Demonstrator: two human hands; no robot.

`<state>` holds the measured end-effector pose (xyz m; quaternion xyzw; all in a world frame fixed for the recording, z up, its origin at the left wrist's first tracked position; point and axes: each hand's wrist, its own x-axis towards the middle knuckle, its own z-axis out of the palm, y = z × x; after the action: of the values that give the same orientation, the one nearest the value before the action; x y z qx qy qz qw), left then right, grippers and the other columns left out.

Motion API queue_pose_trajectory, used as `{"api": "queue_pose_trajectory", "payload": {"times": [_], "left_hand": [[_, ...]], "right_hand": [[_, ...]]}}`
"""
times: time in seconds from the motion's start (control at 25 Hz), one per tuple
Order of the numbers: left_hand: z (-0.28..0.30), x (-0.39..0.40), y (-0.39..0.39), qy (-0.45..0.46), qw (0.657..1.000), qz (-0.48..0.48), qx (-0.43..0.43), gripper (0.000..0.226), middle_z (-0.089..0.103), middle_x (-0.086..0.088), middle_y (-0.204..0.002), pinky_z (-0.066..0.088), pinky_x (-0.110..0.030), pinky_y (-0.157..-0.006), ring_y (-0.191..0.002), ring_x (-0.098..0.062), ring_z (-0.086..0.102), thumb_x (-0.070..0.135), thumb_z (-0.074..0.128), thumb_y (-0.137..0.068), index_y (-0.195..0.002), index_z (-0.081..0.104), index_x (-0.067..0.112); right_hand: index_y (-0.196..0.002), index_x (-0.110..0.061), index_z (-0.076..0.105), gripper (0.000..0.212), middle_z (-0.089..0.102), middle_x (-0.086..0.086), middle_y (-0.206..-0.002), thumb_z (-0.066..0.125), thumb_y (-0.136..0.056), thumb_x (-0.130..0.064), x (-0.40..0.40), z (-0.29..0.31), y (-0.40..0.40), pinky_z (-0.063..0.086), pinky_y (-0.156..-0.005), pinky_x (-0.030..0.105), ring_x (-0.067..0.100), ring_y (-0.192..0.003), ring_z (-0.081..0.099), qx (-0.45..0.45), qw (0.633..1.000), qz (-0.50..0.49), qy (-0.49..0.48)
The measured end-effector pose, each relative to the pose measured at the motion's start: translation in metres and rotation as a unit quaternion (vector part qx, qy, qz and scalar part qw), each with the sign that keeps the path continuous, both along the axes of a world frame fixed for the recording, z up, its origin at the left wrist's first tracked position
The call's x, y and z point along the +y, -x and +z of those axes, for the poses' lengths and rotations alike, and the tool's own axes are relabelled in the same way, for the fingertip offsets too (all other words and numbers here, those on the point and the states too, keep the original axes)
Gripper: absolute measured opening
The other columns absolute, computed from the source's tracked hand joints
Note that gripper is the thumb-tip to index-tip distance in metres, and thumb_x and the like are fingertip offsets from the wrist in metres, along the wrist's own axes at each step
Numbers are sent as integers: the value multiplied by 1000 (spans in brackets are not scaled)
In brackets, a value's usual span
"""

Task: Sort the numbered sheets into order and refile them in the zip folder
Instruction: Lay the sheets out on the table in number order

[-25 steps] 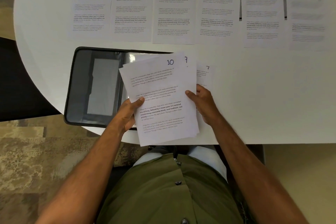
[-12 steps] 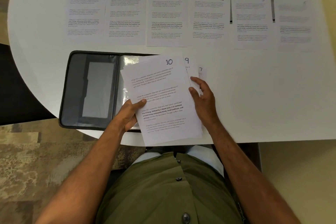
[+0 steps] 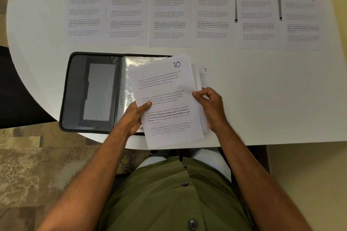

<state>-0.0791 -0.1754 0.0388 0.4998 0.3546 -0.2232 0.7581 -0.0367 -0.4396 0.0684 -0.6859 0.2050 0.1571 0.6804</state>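
The thin, floppy stack of sheets (image 3: 169,103) is pinched at both side edges by the left hand (image 3: 134,116) and right hand (image 3: 210,107); edge support is best kept.

- My left hand (image 3: 134,116) grips the left edge of the small stack of white printed sheets (image 3: 169,103), thumb lying flat across the top page, the other fingers curled out of sight beneath it.
- My right hand (image 3: 210,108) pinches the right edge of that stack, thumb tip on the top page, fingers curled behind the edge.
- Both bare forearms reach up to the stack from below, elbows spread wide.
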Motion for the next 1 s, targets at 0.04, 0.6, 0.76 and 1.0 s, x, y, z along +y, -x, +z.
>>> {"api": "queue_pose_trajectory", "payload": {"times": [0.04, 0.6, 0.76, 1.0], "left_hand": [[0, -2, 0, -3, 1000, -4, -2, 37, 72, -12, -126, 59, -50, -94, -117, -34, 69, 7, 65, -97, -133, 60, 11], [8, -55, -25, -4, 999, -7, -37, 33, 71, -13, -128, 57, -50, -98, -116, -34, 69, 5, 64, -97, -129, 63, 11], [11, -74, -36, 76, 997, 10, -33, 36, 67, -16, -134, 55, -49, -102, -121, -34, 66, 1, 58, -98, -134, 60, 6], [-2, -111, -50, -40, 999, -12, -14, 22, 76, -14, -114, 62, -43, -81, -111, -38, 70, 5, 65, -97, -119, 67, 8]], "right_hand": [[-84, -16, 67, 12, 70, -7, -93, 76, -91, -15, -2, 1, 1, 54, -79, 22, 8, -90, 69, 2, 1000, -6, -20], [-101, -24, 55, 8, 73, -7, -100, 55, -106, -18, -75, 0, -12, 56, -81, 26, 5, -90, 69, -6, 998, -58, -19], [-109, -21, 61, 5, 73, 11, -119, 57, -104, -21, -112, -2, -27, 53, -101, 46, 31, -113, 67, -10, 994, -28, -105], [-122, -13, 55, 15, 73, -4, -101, 51, -108, -18, -138, -11, -40, 57, -64, 21, 5, -80, 72, 28, 999, -24, 30]]}}
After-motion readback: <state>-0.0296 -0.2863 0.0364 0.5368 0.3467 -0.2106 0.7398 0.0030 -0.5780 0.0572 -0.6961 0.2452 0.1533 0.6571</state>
